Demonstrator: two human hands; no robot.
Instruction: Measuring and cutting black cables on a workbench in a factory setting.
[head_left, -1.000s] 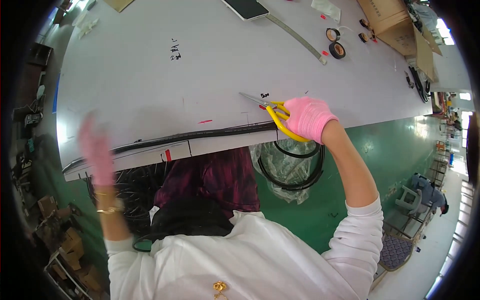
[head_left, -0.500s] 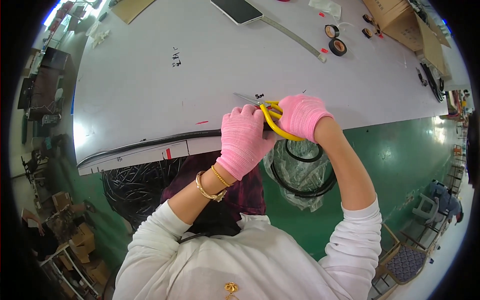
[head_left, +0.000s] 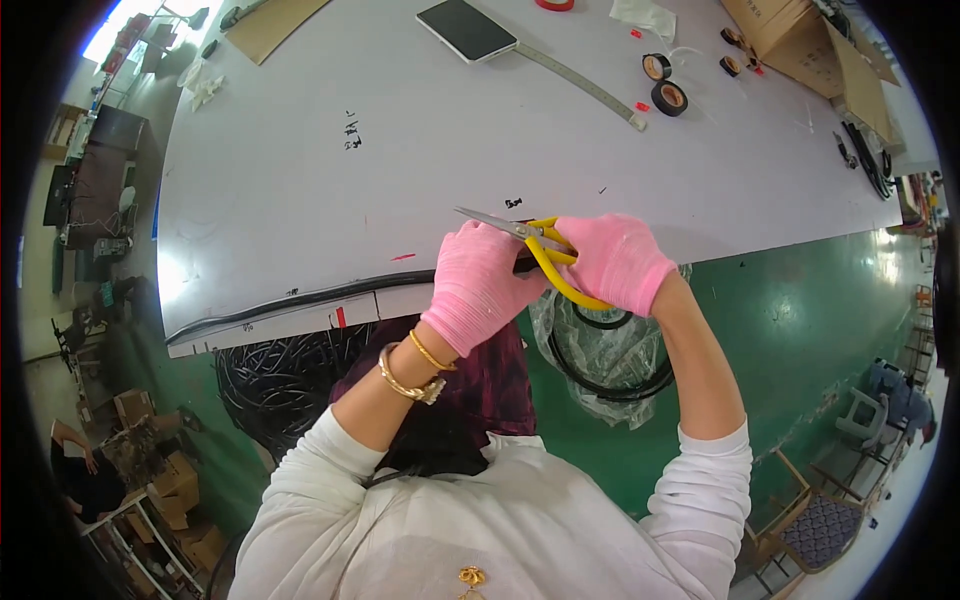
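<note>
While black cable (head_left: 350, 286) is gripped in the left hand (head_left: 478, 287) along the table (head_left: 250, 180) edge, scissors (head_left: 550, 269) are held in the curled right hand (head_left: 617, 264), their blades (head_left: 489, 218) best angled clear of the left one.

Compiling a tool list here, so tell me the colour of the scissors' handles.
The scissors' handles are yellow, seen best in the head view.

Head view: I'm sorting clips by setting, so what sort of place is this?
Probably a workshop or small factory: a broad worktable carrying rolls of tape, a heap of black cable or tubing by its near edge, and a green floor.
</note>
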